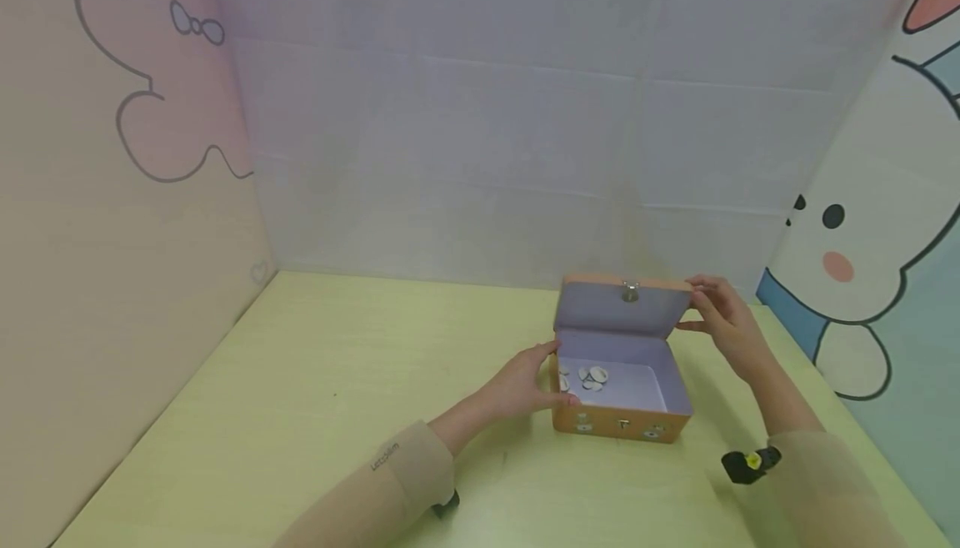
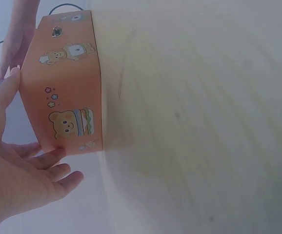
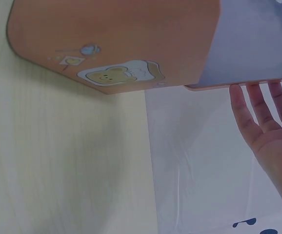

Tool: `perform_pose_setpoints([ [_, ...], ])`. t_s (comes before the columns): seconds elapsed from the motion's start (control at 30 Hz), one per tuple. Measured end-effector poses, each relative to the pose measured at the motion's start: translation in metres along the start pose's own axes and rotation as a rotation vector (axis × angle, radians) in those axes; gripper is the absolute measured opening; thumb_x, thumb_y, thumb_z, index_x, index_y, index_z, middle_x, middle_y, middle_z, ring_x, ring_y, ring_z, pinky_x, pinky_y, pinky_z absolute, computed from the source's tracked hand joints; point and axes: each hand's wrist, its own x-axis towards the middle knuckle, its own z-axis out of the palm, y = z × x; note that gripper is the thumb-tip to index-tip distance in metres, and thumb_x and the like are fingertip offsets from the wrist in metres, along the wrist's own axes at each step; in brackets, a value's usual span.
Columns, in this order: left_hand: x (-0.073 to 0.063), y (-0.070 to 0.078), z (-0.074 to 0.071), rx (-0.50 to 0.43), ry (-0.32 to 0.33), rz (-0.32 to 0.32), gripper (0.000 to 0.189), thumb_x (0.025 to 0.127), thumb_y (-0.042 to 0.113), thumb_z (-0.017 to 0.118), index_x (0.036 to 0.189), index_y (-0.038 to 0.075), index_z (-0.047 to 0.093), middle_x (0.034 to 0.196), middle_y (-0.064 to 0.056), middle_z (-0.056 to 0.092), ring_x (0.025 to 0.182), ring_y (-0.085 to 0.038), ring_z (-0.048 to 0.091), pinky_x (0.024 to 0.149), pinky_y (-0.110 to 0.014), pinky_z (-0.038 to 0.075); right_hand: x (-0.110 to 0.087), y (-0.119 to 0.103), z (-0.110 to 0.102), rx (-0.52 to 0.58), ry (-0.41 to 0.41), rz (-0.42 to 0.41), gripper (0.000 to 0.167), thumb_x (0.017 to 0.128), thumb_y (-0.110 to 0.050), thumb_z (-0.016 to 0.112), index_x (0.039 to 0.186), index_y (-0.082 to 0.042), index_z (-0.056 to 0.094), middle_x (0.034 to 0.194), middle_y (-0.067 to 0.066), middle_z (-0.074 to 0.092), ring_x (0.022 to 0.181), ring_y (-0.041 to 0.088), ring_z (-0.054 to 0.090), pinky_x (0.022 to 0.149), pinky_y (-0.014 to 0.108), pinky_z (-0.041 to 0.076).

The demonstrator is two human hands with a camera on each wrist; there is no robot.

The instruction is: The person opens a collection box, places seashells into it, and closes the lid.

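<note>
A small orange tin box with cartoon bears and a lavender inside stands on the table, its hinged lid raised and a metal clasp on the lid's edge. Inside, towards the left, lie several small, round whitish pieces; their kind is too small to tell. My left hand grips the box's left end, thumb at the front corner and fingers at the back one. At the lid's right edge, my right hand touches with its fingertips; the right wrist view shows those fingers fairly straight.
The box stands on a pale yellow wooden table, towards its back right. A whitish sheet wall rises behind. Side panels with cartoon animals, such as the white rabbit panel, border the table left and right.
</note>
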Motion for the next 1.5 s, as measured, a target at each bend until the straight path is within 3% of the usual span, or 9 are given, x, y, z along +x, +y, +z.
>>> perform_pose_setpoints([
  [0.2, -0.002, 0.000, 0.000, -0.022, 0.001, -0.001, 0.093, 0.077, 0.046, 0.075, 0.148, 0.010, 0.027, 0.150, -0.007, 0.036, 0.137, -0.026, 0.033, 0.111, -0.040, 0.031, -0.008, 0.001, -0.001, -0.064, -0.032, -0.064, 0.026, 0.100, -0.004, 0.039, 0.126, 0.000, 0.042, 0.113, -0.010, 0.053, 0.100, -0.002, 0.058, 0.073, 0.022, 0.056],
  [0.5, -0.003, 0.000, -0.001, -0.026, 0.016, 0.061, 0.091, 0.077, 0.041, 0.076, 0.147, 0.008, 0.030, 0.148, -0.006, 0.039, 0.136, -0.023, 0.036, 0.110, -0.038, 0.032, -0.020, 0.002, -0.002, 0.061, -0.104, -0.173, 0.023, 0.098, 0.008, 0.036, 0.120, 0.007, 0.040, 0.109, -0.004, 0.054, 0.101, 0.001, 0.059, 0.078, 0.020, 0.054],
  [0.67, -0.007, 0.001, -0.004, -0.027, 0.019, 0.094, 0.089, 0.076, 0.038, 0.078, 0.146, 0.008, 0.033, 0.146, -0.007, 0.043, 0.134, -0.024, 0.039, 0.110, -0.040, 0.032, -0.028, -0.001, -0.005, -0.032, -0.110, -0.140, 0.023, 0.096, 0.009, 0.039, 0.120, 0.008, 0.040, 0.111, -0.008, 0.053, 0.102, -0.001, 0.058, 0.079, 0.018, 0.053],
  [0.87, -0.017, 0.005, -0.006, -0.013, 0.034, 0.062, 0.089, 0.075, 0.044, 0.076, 0.145, 0.009, 0.035, 0.145, -0.006, 0.043, 0.134, -0.026, 0.039, 0.109, -0.044, 0.033, -0.036, -0.005, -0.008, -0.154, -0.123, -0.120, 0.024, 0.094, 0.011, 0.044, 0.117, 0.006, 0.046, 0.112, -0.008, 0.053, 0.101, -0.003, 0.057, 0.078, 0.016, 0.052],
  [1.0, -0.026, 0.011, -0.007, -0.013, 0.068, 0.055, 0.084, 0.078, 0.045, 0.074, 0.144, 0.009, 0.037, 0.144, -0.006, 0.044, 0.133, -0.026, 0.039, 0.108, -0.043, 0.035, -0.040, -0.007, -0.010, -0.130, -0.158, -0.174, 0.025, 0.091, 0.016, 0.046, 0.114, 0.008, 0.049, 0.115, -0.005, 0.054, 0.104, -0.002, 0.057, 0.079, 0.020, 0.053],
  [1.1, -0.030, 0.014, -0.008, -0.047, 0.141, 0.067, 0.077, 0.080, 0.040, 0.073, 0.142, 0.010, 0.039, 0.137, -0.006, 0.047, 0.126, -0.025, 0.044, 0.103, -0.039, 0.040, -0.042, -0.008, -0.012, -0.132, -0.175, -0.190, 0.027, 0.089, 0.017, 0.049, 0.114, 0.009, 0.051, 0.115, -0.004, 0.055, 0.105, -0.002, 0.057, 0.078, 0.021, 0.054],
  [1.27, -0.025, 0.015, -0.011, -0.150, 0.257, 0.090, 0.070, 0.084, 0.037, 0.070, 0.141, 0.014, 0.038, 0.130, -0.009, 0.048, 0.115, -0.022, 0.049, 0.088, -0.033, 0.049, -0.045, -0.009, -0.014, -0.170, -0.182, -0.178, 0.030, 0.088, 0.016, 0.051, 0.116, 0.006, 0.053, 0.115, 0.000, 0.056, 0.107, -0.003, 0.055, 0.078, 0.020, 0.054],
  [1.5, -0.007, 0.023, -0.020, -0.252, 0.268, 0.093, 0.060, 0.089, 0.044, 0.061, 0.139, 0.015, 0.043, 0.131, -0.010, 0.050, 0.116, -0.025, 0.052, 0.085, -0.031, 0.051, -0.048, -0.011, -0.014, -0.220, -0.172, -0.185, 0.031, 0.087, 0.015, 0.054, 0.116, 0.004, 0.055, 0.117, -0.006, 0.058, 0.109, -0.004, 0.052, 0.081, 0.011, 0.049],
])
